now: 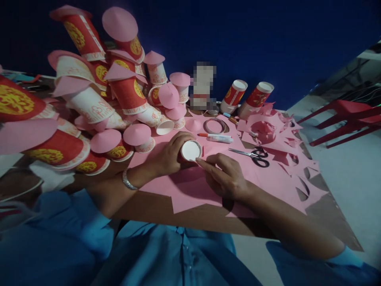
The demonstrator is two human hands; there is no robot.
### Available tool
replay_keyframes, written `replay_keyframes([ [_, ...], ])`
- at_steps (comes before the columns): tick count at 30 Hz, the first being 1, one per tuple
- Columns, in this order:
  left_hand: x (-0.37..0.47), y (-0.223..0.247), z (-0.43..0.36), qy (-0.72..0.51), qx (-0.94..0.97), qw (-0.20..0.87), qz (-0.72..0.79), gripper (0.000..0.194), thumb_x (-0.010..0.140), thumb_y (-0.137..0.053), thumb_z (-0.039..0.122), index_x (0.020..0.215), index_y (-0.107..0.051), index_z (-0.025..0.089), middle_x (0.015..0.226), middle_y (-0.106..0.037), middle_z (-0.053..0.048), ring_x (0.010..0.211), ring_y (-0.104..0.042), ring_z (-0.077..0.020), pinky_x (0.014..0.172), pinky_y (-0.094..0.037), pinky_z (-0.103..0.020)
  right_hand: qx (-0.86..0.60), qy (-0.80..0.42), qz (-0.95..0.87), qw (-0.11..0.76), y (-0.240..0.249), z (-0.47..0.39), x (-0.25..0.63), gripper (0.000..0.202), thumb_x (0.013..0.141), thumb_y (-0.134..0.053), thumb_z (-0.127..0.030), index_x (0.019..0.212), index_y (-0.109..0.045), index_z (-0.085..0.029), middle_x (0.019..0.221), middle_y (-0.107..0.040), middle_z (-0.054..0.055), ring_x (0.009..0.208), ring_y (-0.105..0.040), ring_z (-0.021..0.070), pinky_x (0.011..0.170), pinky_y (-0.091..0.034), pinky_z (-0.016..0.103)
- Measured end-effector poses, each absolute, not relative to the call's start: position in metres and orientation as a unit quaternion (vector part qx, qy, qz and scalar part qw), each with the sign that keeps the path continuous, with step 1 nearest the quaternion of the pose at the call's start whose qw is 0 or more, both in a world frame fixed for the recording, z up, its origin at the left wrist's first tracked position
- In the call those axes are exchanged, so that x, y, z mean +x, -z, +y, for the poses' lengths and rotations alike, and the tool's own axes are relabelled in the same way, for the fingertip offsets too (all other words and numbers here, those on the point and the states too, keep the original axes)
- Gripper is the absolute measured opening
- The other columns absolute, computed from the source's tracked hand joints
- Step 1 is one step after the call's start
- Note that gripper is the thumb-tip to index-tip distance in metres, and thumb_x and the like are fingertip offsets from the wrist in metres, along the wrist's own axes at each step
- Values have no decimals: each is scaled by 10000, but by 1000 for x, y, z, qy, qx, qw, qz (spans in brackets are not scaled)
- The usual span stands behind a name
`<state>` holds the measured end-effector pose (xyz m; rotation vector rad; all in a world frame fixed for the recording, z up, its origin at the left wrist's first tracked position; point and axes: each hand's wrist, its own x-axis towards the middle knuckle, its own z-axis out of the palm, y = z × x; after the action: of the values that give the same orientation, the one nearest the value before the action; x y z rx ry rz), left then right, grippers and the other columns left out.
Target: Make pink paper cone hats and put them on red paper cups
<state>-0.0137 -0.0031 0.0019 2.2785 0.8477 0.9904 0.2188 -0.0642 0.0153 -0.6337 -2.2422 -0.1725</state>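
We observe our left hand (175, 153) wrapped around a red cup (191, 152) above the pink paper (190, 190), with its fingers clamped on the side and the white round end facing up. A silvery bracelet (129, 180) sits on the left wrist. Our right hand (228, 174) is at the near right of the cup, its index finger extended to the rim; the other fingers are curled together. We cannot tell whether they grip anything.

We record scissors (251, 155) lying on the pink paper to the right of the cup, blades towards it, black handles away. Between cup and scissors, slightly farther off, an orange-capped marker (216, 135) lies just beside a white marker (219, 139). Beyond these we note a ring-shaped coil (216, 126) on the paper.

To the left, a crowded group of red and white paper cups (126, 93) stands stacked and tilted, many topped with pink cones (137, 134). At the back right, two stacks of cups (234, 96) lean without cones. Cut pink scraps (268, 129) heap at the right side of the brown table (339, 222). A red stool (348, 113) stands on the pale floor beyond the table's right edge.
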Motion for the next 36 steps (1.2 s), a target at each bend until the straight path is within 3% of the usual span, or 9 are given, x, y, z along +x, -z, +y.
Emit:
replay_keyframes([
  [4, -16, 2, -4, -361, 842, 249, 315, 662, 829, -795, 592, 1302, -523, 217, 1322, -618, -152, 1243, -616, -329, 1058, -524, -505, -244, 79, -889, 379, -16, -68, 214, 478, 937, -582, -57, 1413, -563, -101, 953, -689, 99, 796, -627, 190, 672, -574, 316],
  [10, -16, 6, -2, -364, 843, 233, 320, 659, 830, -782, 604, 1288, -519, 211, 1326, -615, -163, 1251, -610, -335, 1075, -512, -507, -240, 129, -893, 358, -15, -67, 213, 492, 951, -575, -55, 1437, -552, -133, 941, -701, 70, 764, -645, 170, 671, -561, 303],
  [15, -13, -1, -4, -373, 813, 261, 363, 642, 768, -843, 571, 1203, -533, 216, 1236, -653, -114, 1143, -650, -296, 985, -544, -450, -224, 147, -900, 345, -18, -67, 213, 315, 958, -595, -58, 1258, -655, -137, 894, -696, 60, 730, -618, 165, 642, -530, 312],
  [20, -14, -12, -7, -347, 760, 359, 415, 625, 743, -880, 515, 1182, -545, 221, 1125, -702, -54, 1018, -682, -253, 905, -559, -401, -194, 132, -898, 373, -21, -66, 218, 127, 968, -649, -101, 1073, -697, -154, 830, -680, 42, 695, -594, 159, 615, -494, 307],
  [25, -21, -3, -3, -319, 774, 406, 367, 749, 761, -872, 518, 1377, -534, 258, 1327, -681, -100, 1161, -678, -295, 994, -540, -438, -333, 57, -838, 428, -13, -45, 235, 12, 997, -651, -210, 991, -644, -203, 854, -675, 43, 743, -631, 169, 625, -482, 290],
  [27, -24, 1, -1, -307, 773, 425, 356, 855, 759, -874, 514, 1485, -486, 284, 1418, -643, -119, 1235, -660, -312, 1040, -525, -450, -381, 56, -809, 444, -7, -32, 245, 89, 1004, -633, -223, 920, -605, -214, 828, -650, 32, 718, -601, 169, 625, -467, 295],
  [30, -28, 2, 0, -309, 747, 500, 309, 950, 770, -833, 607, 1575, -424, 311, 1510, -586, -131, 1350, -597, -341, 1080, -512, -462, -452, 55, -765, 455, 2, -15, 258, 154, 1002, -626, -254, 876, -543, -226, 829, -595, 20, 710, -569, 163, 611, -455, 287],
  [32, -28, 1, 2, -327, 711, 558, 277, 909, 828, -713, 720, 1591, -423, 320, 1573, -535, -132, 1407, -547, -354, 1086, -512, -479, -470, 40, -753, 458, 7, -8, 263, 176, 981, -642, -257, 862, -514, -231, 853, -572, 16, 694, -552, 152, 600, -466, 279],
  [36, -24, -3, 6, -388, 612, 631, 276, 888, 864, -462, 879, 1466, -593, 239, 1541, -574, -156, 1404, -549, -362, 1118, -499, -518, -495, 7, -739, 457, 16, -2, 264, 85, 947, -621, -230, 912, -544, -228, 898, -586, 22, 708, -570, 154, 581, -493, 267],
])
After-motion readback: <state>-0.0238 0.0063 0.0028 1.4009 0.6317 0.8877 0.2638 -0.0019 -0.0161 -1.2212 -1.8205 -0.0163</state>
